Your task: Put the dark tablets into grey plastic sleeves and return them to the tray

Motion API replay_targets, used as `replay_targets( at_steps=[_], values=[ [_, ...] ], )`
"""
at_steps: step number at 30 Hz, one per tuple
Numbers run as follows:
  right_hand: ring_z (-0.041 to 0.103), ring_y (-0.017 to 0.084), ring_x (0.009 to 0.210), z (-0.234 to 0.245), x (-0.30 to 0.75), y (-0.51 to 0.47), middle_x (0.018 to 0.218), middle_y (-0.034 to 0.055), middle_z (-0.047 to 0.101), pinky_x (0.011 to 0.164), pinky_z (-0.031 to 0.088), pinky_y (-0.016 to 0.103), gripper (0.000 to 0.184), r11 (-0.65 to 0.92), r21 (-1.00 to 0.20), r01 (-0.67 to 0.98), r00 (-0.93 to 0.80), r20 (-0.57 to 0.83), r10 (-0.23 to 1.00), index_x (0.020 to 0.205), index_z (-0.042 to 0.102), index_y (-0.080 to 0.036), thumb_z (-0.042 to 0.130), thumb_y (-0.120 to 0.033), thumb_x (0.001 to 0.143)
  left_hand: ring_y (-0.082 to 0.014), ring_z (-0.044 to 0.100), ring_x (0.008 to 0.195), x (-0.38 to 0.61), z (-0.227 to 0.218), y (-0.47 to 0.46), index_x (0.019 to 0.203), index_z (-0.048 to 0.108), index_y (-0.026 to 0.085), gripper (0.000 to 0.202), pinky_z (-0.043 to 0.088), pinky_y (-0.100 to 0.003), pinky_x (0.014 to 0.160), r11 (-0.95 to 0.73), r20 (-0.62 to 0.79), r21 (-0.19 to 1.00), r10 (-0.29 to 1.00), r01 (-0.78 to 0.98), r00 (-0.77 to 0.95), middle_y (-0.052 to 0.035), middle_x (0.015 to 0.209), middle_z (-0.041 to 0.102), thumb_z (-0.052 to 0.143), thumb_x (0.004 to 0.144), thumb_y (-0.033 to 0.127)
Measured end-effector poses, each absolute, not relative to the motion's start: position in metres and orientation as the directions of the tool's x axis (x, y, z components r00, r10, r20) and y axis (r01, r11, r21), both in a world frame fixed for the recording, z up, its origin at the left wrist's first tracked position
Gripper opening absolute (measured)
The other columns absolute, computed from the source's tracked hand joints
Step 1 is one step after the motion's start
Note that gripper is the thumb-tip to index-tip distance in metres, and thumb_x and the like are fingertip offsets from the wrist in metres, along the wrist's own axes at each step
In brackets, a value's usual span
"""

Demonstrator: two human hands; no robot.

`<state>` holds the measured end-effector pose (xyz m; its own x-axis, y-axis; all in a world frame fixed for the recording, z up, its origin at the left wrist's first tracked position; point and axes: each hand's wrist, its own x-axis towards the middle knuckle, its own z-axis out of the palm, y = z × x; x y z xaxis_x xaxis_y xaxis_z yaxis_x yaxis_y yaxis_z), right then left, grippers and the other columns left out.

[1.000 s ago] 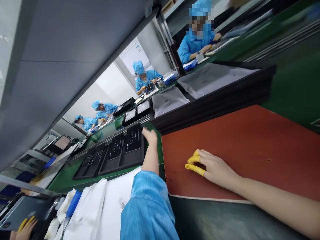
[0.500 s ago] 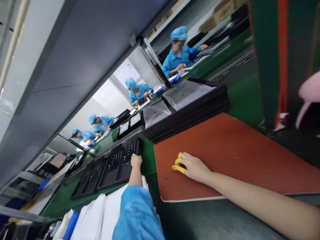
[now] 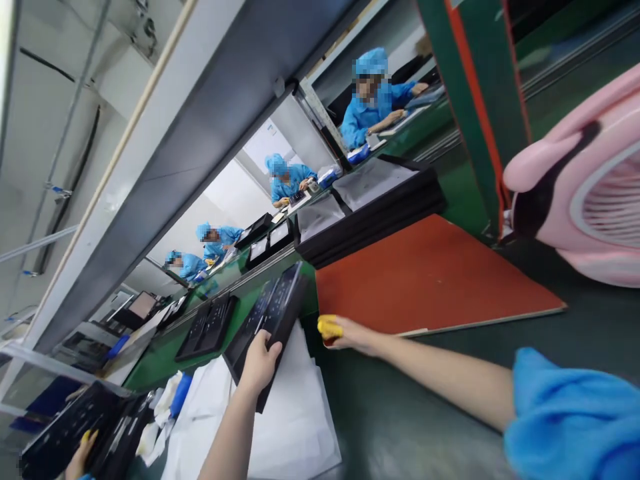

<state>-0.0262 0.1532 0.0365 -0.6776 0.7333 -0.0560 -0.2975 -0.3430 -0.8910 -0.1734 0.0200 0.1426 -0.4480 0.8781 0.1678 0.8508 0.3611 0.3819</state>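
Observation:
My left hand [image 3: 260, 363] is closed on the near long side of a black tray [image 3: 265, 313], thumb on top. The tray is tilted up above white sheets [image 3: 295, 427] and carries dark panels with small pale marks. My right hand [image 3: 345, 331] wears yellow finger covers and has its fingers curled together. It is at the left front corner of a reddish-brown board [image 3: 425, 280], apart from the tray. Nothing shows between its fingers, though their undersides are hidden. Another black tray [image 3: 207, 327] lies on the green bench further left.
Behind the board are stacked black trays [image 3: 375, 213] with bagged contents. A pink fan [image 3: 590, 187] stands at right beside a green partition [image 3: 480, 100]. At lower left, a co-worker's hand [image 3: 80, 457] touches a dark panel. Co-workers in blue sit across the bench. A shelf [image 3: 215, 107] hangs overhead.
My left hand has lifted the black tray off the bench and brought it nearer, over the white sheets. My right hand has moved left to the board's corner, its fingers now closed. The view has shifted.

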Motion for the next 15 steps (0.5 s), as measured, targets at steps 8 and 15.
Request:
replay_targets(
  at_steps=[8, 15],
  values=[
    [0.055, 0.014, 0.055, 0.032, -0.043, 0.09, 0.056, 0.0001, 0.059, 0.057, 0.048, 0.027, 0.008, -0.608, -0.628, -0.485, -0.567, -0.304, 0.766, 0.067, 0.054, -0.019, 0.049, -0.021, 0.061, -0.0191, 0.056, 0.091, -0.161, 0.098, -0.003, 0.085, 0.06, 0.017, 0.017, 0.042, -0.03, 0.084, 0.202, 0.177, 0.622, 0.905, 0.757, -0.387, -0.0062, 0.09, 0.061, 0.046, 0.076, 0.022],
    [0.061, 0.019, 0.062, 0.012, 0.078, 0.112, 0.063, 0.0044, 0.065, 0.066, 0.052, 0.033, 0.013, -0.56, -0.621, -0.549, -0.505, -0.287, 0.814, 0.066, 0.06, -0.018, 0.05, -0.02, 0.057, -0.0225, 0.053, 0.109, -0.244, 0.056, -0.003, 0.12, 0.041, 0.014, 0.037, 0.049, -0.034, 0.08, 0.22, 0.11, 0.954, 0.372, 0.203, -0.922, -0.0138, 0.105, 0.058, 0.034, 0.085, 0.027]
  ],
)
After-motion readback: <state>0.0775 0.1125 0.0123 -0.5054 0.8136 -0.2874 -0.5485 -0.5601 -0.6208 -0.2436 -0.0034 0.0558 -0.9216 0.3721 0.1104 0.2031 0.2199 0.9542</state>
